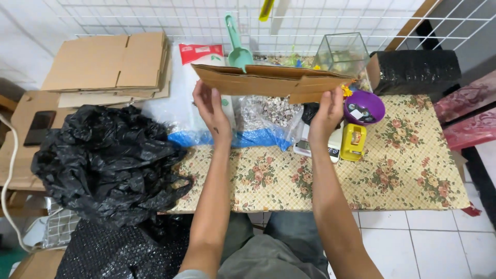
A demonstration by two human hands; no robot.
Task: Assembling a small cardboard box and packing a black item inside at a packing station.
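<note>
I hold a flattened brown cardboard box (263, 81) up over the table, seen edge-on. My left hand (211, 107) grips its left end and my right hand (328, 111) grips its lower right flap. Under the box lies a clear bag of gravel (268, 111) and a bag with blue contents (253, 138). A green scoop (237, 49) stands just behind the box.
A floral tablecloth (403, 165) covers the table. A heap of black plastic bags (103, 160) sits left, flat cardboard boxes (108, 64) behind it. Right of my hands are a small glass tank (343, 51), a purple bowl (364, 107), a yellow tool (354, 142), a black-wrapped block (416, 71).
</note>
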